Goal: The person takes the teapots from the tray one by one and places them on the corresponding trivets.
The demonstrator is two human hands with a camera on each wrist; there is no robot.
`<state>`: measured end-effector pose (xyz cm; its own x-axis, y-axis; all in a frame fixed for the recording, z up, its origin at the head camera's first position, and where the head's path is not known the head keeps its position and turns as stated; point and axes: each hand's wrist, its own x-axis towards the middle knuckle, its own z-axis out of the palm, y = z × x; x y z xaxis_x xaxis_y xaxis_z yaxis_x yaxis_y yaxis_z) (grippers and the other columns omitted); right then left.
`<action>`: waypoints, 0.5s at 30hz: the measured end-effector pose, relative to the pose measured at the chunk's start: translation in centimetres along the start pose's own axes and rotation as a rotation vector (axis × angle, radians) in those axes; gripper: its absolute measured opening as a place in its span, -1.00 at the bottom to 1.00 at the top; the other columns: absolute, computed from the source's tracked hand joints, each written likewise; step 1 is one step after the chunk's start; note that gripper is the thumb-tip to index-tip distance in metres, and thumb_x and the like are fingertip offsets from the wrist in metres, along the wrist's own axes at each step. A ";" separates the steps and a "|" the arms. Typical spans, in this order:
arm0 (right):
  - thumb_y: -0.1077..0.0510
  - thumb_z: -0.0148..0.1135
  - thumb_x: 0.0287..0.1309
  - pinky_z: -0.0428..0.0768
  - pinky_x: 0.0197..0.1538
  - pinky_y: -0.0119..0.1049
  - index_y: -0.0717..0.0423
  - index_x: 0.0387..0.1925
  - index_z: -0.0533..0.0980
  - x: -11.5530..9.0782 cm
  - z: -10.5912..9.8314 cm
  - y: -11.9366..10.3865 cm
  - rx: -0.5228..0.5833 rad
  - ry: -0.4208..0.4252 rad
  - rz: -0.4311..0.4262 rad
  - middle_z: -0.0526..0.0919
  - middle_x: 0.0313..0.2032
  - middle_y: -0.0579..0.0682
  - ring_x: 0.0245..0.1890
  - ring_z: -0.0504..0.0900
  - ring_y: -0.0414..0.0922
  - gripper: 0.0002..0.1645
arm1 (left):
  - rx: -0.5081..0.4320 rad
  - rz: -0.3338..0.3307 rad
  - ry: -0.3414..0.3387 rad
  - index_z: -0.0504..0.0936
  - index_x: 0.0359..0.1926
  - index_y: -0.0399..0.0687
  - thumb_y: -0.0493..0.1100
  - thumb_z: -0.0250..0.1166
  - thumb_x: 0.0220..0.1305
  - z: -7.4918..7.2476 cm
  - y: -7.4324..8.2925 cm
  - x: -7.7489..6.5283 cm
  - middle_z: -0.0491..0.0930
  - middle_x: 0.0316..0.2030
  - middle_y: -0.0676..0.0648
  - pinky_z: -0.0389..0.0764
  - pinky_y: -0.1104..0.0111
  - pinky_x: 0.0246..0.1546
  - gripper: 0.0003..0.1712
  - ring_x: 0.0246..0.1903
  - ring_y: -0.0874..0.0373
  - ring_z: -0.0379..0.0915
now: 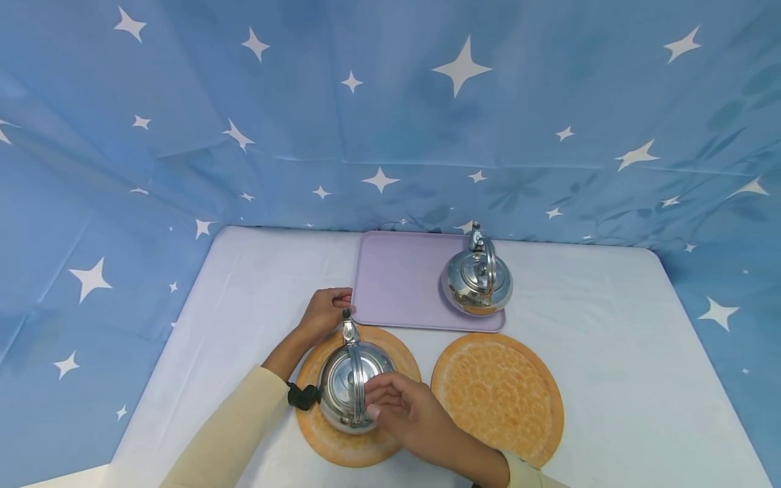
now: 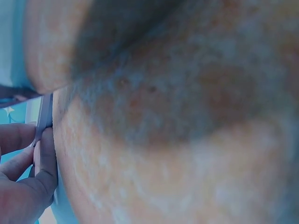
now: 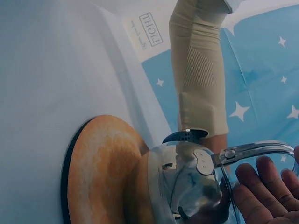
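Note:
A shiny metal kettle with a raised handle stands on the left round bread-patterned mat. My left hand pinches the left edge of the lilac tray, behind that kettle. In the left wrist view, thumb and fingers of the left hand meet at the tray's rim. Loosely bent, the fingers of my right hand are beside the kettle's handle. The right wrist view has the right hand by the handle, not wrapped around it; contact is unclear.
A second metal kettle stands on the tray's right end. Another round bread-patterned mat lies right of the first. A white cloth covers the table, and a blue star-patterned curtain hangs behind it.

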<state>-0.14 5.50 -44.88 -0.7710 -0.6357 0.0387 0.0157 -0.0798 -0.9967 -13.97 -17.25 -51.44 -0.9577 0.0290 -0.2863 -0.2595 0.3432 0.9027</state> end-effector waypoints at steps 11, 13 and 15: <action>0.42 0.11 0.28 0.59 0.03 -0.19 0.46 0.02 0.39 0.0 -1.4 0.0 -0.007 0.076 -0.130 0.64 -0.15 0.25 -0.07 0.63 0.11 -0.70 | -0.019 -0.014 -0.006 0.44 0.21 -0.47 -0.42 0.29 0.21 0.0 0.0 0.0 0.57 -0.08 -0.25 0.59 0.38 -0.13 -0.47 -0.07 -0.02 0.55; 0.42 0.12 0.27 0.59 0.04 -0.21 0.45 0.02 0.40 0.0 -1.8 -0.2 -0.012 0.102 -0.119 0.64 -0.15 0.26 -0.06 0.63 0.11 -0.70 | -0.016 -0.014 -0.010 0.43 0.21 -0.47 -0.42 0.29 0.21 0.0 0.0 -0.1 0.56 -0.08 -0.25 0.59 0.36 -0.11 -0.47 -0.07 -0.03 0.55; 0.40 0.12 0.28 0.59 0.03 -0.22 0.44 0.02 0.40 0.0 -2.2 -0.3 -0.027 0.123 -0.117 0.64 -0.14 0.25 -0.06 0.62 0.09 -0.70 | -0.016 -0.019 -0.011 0.43 0.21 -0.46 -0.42 0.30 0.21 0.0 0.1 -0.1 0.56 -0.08 -0.25 0.59 0.36 -0.11 -0.46 -0.07 -0.02 0.55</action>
<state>-1.53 7.25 -44.72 -0.8387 -0.5242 0.1476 -0.0949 -0.1263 -0.9874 -13.89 -17.22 -51.31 -0.9512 0.0328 -0.3069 -0.2797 0.3287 0.9021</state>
